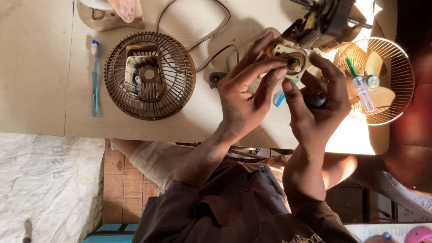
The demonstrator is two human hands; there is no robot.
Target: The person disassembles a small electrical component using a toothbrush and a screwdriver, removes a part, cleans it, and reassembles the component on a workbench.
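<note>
While the view looks down at a table (40, 67), its top edge is cut off, so the tan object at 12 o'clock is only partly seen. Rear grille (150, 75) lies flat at 10 o'clock, rusty, with a grimy square housing in its centre. Front grille (382, 81) sits at 2 o'clock, blades inside, half washed out by sunlight; a clear-handled screwdriver (362, 90) lies across it. Cord (211, 36) loops between the grilles, both ends hidden. Left hand (245, 96) is closed around the motor (290, 56), fingers curled over its cream face; the shaft end shows between the fingertips. Motor is held just above the table at 1 o'clock, its dark upper part running out of frame. Right hand (321, 105) is wrapped round a dark knob-like handle (316, 99); whatever tip it has is hidden behind the fingers, can't tell what it is. A blue bit peeks out between the hands, unclear. Toothbrush (95, 78) lies at 9 o'clock, well apart from the hands.
</note>
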